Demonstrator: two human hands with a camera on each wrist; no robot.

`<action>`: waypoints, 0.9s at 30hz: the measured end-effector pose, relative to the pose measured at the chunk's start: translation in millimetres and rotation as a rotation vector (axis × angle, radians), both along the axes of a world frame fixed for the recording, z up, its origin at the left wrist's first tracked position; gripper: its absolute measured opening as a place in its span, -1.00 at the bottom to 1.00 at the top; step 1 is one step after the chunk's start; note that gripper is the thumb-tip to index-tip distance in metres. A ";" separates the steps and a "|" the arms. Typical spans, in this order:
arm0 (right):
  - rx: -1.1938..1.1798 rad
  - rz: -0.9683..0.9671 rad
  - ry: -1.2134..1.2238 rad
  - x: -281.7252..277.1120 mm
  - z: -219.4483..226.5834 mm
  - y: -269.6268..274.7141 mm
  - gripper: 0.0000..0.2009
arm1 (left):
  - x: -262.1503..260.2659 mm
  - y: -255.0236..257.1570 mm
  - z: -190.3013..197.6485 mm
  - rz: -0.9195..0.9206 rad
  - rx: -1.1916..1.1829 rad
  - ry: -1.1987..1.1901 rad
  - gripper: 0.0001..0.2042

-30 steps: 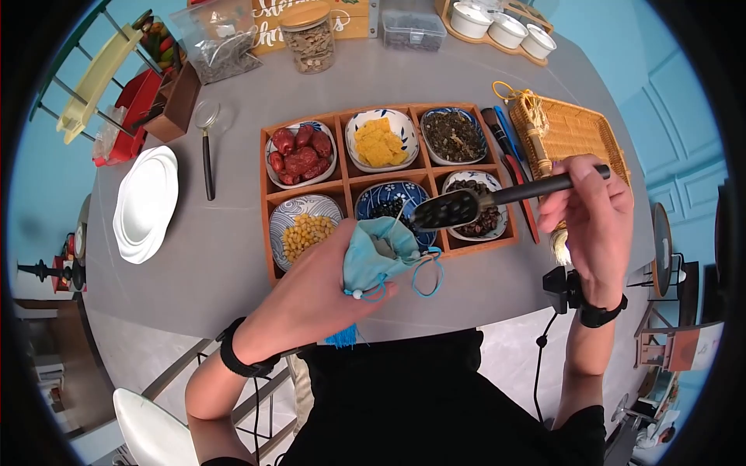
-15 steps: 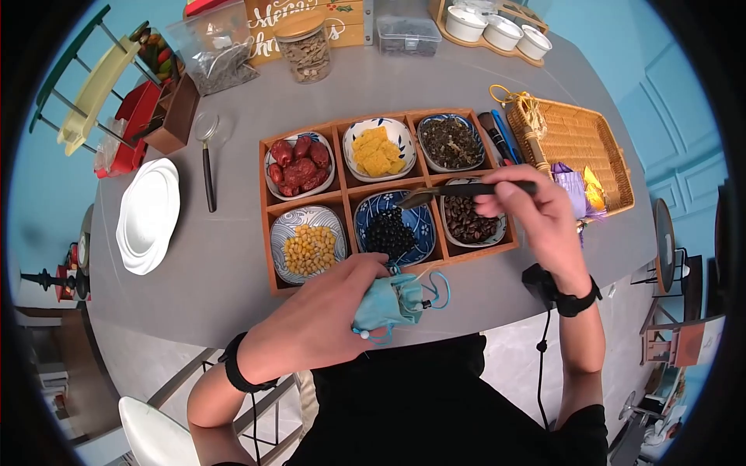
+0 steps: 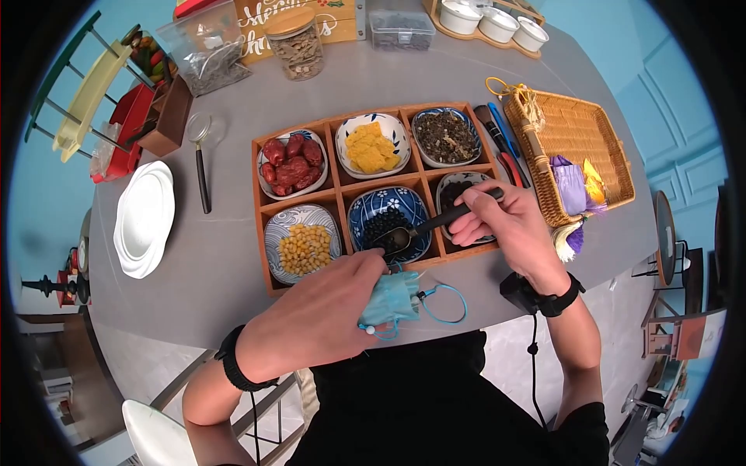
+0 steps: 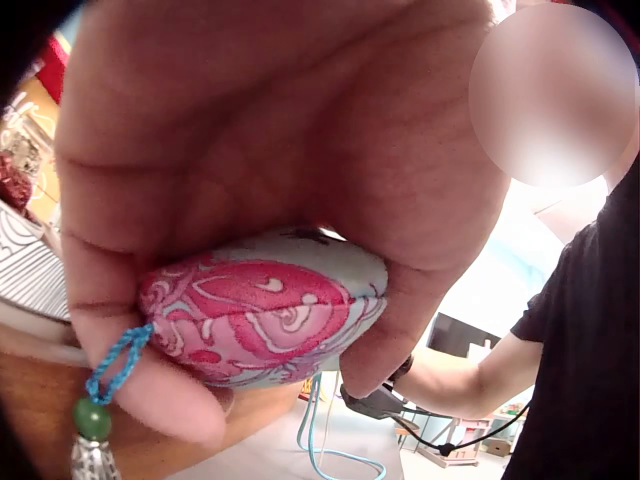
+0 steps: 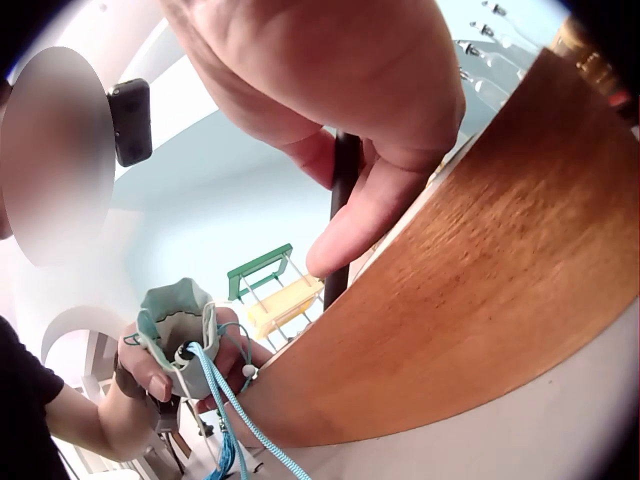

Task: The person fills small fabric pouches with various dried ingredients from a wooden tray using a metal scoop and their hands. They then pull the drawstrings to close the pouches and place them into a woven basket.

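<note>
In the head view the left hand (image 3: 315,311) holds a light blue drawstring pouch (image 3: 391,299) at the tray's front edge. The left wrist view shows pink patterned cloth on the pouch (image 4: 270,310), with fingers curled round it; the right wrist view shows its mouth open. The right hand (image 3: 513,233) pinches the black handle of a scoop (image 3: 398,239), whose bowl lies among black beans (image 3: 382,225) in the blue bowl (image 3: 420,208) at the front middle of the wooden tray (image 3: 346,185).
Other tray bowls hold corn kernels (image 3: 305,248), red dates (image 3: 292,172), yellow pieces (image 3: 371,147), dried leaves (image 3: 444,136) and dark brown beans. A white dish (image 3: 145,219) and a strainer (image 3: 200,167) lie left; a wicker basket (image 3: 571,128) and brushes right; jars behind.
The scoop has moved from above the pouch, left and down into the black beans. The left hand has lowered the pouch toward the table's front edge. The view has shifted slightly.
</note>
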State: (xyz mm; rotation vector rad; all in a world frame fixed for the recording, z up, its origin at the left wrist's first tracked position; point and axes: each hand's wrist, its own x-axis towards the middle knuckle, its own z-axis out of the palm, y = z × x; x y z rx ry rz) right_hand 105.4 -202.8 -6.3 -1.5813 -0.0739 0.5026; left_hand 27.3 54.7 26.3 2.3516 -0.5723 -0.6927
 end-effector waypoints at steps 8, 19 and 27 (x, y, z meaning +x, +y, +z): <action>0.117 -0.198 0.048 2.3 -0.6 -2.6 -0.76 | -13.8 8.5 3.7 0.130 -0.127 -0.124 -0.39; 0.146 -0.296 -0.337 -0.7 54.6 -26.4 -0.74 | -17.3 10.0 -10.4 0.429 -0.356 0.047 -0.43; -0.073 0.043 -0.674 -39.3 85.3 5.0 -0.82 | -8.4 0.8 -15.0 0.393 -0.369 -0.050 -0.41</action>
